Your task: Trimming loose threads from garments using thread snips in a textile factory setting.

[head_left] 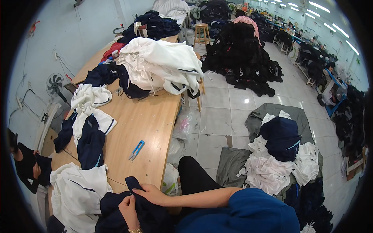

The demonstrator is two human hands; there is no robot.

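- The left hand (128,211), with a bracelet (135,230) at its wrist, pinches the navy garment (153,217) between thumb and fingers.
- The right hand (152,195) grips the same cloth just beside it, thumb toward the left hand; the two hands are close together, and a narrow navy flap stands up past the fingers.
- The navy garment is at the near end of the bench (151,120), toward its right corner; how much of it rests on the wood cannot be told.
- Beside it, toward the near left corner, lies a crumpled white garment (75,194) with a dark stripe.
- Blue thread snips (136,150) lie near the bench's right edge, beyond the hands and well apart from them.
- Along the left edge, farther off, navy pieces (91,143) overlap white cloth (90,96).
- A big white pile (163,58) sits by the right edge, farther along the bench.
- Past the left edge, a co-worker (28,165) in black handles dark cloth (43,166).
- On the floor off the right edge, white clothes (268,171) and a folded navy bundle (280,138) lie on grey sheeting (233,163).
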